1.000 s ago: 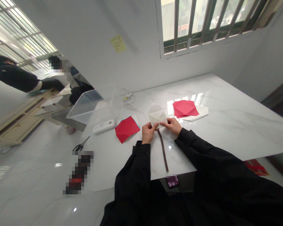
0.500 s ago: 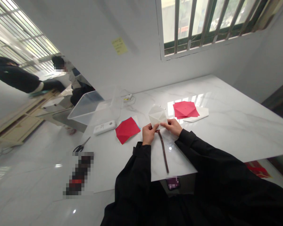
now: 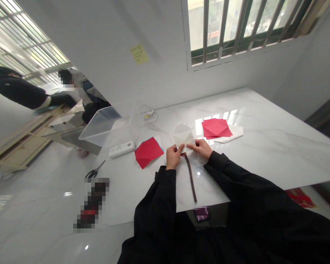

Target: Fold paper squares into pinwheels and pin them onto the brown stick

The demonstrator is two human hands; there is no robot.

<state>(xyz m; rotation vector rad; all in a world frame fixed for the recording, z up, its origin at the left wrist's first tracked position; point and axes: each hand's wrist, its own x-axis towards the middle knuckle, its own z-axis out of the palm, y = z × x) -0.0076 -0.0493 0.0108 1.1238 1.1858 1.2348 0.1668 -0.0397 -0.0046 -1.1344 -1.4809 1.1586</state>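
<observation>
A bright room with a white tile floor, seen from above at a tilted angle. On the wall, a barred window and a yellow sticky note. Far off at left, one person and a second person in dark clothes, both away from the table.

Across the middle, a large white marble table, its far side along the wall. Near its far left corner, a clear plastic box, open side hard to read through the glare, with contents impossible to tell. Just beside the box, a white rectangular device.

Close to the near edge, the left hand and right hand, fingers closed in a pinch on a folded white paper, held upright above the marble. Just under the hands, a dark brown stick. To the left, a red paper square; to the right, a red paper stack on a white sheet, with long marble surface beyond it toward the right edge.
</observation>
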